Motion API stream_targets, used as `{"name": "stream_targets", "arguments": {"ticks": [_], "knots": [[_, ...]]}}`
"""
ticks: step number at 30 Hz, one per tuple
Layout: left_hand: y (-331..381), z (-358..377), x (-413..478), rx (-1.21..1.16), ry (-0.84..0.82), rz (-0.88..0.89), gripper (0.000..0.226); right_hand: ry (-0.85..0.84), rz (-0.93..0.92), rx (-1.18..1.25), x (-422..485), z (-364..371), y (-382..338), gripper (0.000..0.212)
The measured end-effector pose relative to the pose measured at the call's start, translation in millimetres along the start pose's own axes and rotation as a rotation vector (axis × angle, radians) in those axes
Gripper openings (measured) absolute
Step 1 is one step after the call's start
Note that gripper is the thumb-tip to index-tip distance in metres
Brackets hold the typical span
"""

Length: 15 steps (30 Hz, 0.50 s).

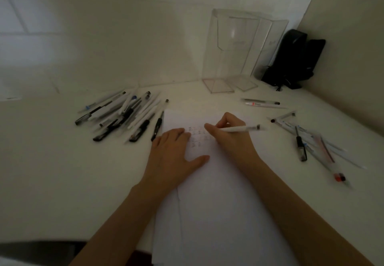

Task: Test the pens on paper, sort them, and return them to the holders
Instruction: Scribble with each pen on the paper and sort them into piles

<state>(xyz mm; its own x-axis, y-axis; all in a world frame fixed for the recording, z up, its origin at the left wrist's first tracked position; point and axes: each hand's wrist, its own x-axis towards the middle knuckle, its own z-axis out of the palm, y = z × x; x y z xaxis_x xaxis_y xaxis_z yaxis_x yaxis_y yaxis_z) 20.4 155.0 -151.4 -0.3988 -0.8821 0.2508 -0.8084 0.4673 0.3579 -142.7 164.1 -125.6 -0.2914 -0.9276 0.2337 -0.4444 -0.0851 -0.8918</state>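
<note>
The right hand is gripping a white pen, fingers curled round its front part, and is resting on the paper. The pen is sticking out of the hand to the right, nearly level, with its dark-banded back end reaching about to the paper's right edge. Its tip is hidden under the fingers, so whether it is touching the sheet cannot be told.

The left hand is lying flat on the paper just beside the right hand, fingers straight and together, thumb spread, pressing the sheet down. Faint marks are showing on the sheet between the two hands. The paper is lying on a white table, running from the hands toward the near edge.

A pile of black and white pens is lying left of the paper, its nearest pen right at the sheet's left edge. A smaller group, blurred, is lying well to the right of the right hand. A pair of pens is lying farther back, near the holders, which are clear and standing upright against the wall behind the paper. A black object is standing in the corner just right of them.
</note>
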Motion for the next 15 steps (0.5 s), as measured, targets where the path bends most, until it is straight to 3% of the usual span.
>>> {"name": "stream_targets", "arguments": {"ticks": [3, 9, 15], "knots": [[0.6, 1.5, 0.1, 0.023, 0.012, 0.012, 0.093, 0.018, -0.02, -0.084, 2.6, 3.0, -2.1, 0.035], [2.3, 1.4, -0.6, 0.012, 0.012, 0.009, 0.095, -0.06, -0.06, -0.034, -1.1, 7.2, -1.6, 0.023], [0.8, 2.9, 0.6, 0.017, 0.022, 0.004, 0.091, -0.072, -0.093, -0.177, 2.6, 12.9, 2.9, 0.034]]}}
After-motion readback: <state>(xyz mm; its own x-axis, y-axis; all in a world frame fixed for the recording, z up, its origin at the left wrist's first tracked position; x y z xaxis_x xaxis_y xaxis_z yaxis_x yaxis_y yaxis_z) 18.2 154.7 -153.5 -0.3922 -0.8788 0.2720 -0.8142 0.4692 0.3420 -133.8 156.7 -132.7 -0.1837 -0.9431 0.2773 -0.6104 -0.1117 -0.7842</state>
